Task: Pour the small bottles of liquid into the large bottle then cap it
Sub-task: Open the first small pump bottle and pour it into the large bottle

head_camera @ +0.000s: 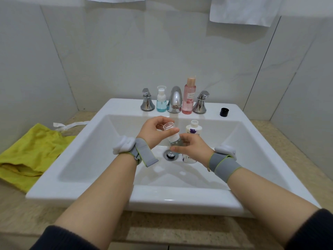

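Holding a small bottle (175, 141) over the sink (252, 141), the right hand (193, 147) grips its body while the left hand (155, 129) pinches a clear cap (168, 126) just above. Inside the sink stands the large bottle (193, 129), uncapped; its black cap (224, 112) sits on the sink's rim.

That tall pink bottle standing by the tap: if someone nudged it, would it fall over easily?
Probably yes. The pink bottle is tall and narrow and stands upright on the sink's glossy back ledge, so a sideways push may tip or slide it. It looks nearly full of pink liquid, which likely adds weight and steadies it somewhat. Its peach cap appears on, so a tumble probably wouldn't spill.
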`<state>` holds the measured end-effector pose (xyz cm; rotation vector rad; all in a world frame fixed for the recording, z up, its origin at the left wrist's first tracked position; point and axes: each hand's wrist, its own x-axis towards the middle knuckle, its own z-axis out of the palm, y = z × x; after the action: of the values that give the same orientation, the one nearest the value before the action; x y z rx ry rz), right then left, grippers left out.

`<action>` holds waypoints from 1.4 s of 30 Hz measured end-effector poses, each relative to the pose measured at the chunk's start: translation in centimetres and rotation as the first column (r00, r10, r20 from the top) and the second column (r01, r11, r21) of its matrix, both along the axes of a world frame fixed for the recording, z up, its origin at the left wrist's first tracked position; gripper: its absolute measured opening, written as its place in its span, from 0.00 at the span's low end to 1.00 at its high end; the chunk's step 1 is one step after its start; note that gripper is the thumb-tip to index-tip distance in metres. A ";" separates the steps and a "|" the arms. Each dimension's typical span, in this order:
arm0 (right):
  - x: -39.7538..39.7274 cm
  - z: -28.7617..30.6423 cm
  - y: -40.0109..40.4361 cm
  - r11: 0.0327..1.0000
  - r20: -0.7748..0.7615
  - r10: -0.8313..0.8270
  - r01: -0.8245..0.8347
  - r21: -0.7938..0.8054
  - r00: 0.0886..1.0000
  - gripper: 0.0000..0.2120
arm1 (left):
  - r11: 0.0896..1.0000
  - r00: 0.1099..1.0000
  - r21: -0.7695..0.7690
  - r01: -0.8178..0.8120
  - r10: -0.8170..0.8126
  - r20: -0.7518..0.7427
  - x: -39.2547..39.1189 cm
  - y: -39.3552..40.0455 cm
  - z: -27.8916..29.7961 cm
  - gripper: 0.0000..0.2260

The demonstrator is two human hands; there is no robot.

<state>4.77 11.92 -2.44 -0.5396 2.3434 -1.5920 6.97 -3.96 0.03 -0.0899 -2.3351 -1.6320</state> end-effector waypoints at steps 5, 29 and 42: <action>-0.2 -0.2 0.0 1.000 -0.005 -0.007 0.007 0.003 1.000 0.14 | 0.997 0.998 -0.036 -0.067 0.067 -0.020 -0.2 0.1 -0.1 0.15; -0.3 -0.3 0.1 0.999 -0.026 -0.009 0.010 0.035 1.000 0.16 | 0.975 0.974 -0.001 0.222 -0.222 0.047 1.0 -0.6 0.6 0.18; -0.2 -0.2 0.1 0.999 -0.043 -0.023 0.025 0.039 0.999 0.19 | 0.989 0.982 -0.106 -0.106 0.088 -0.167 0.3 0.5 0.7 0.13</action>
<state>4.57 11.98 -2.59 -0.5435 2.4156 -1.5563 7.29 -3.47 0.72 -0.1258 -2.2702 -1.3907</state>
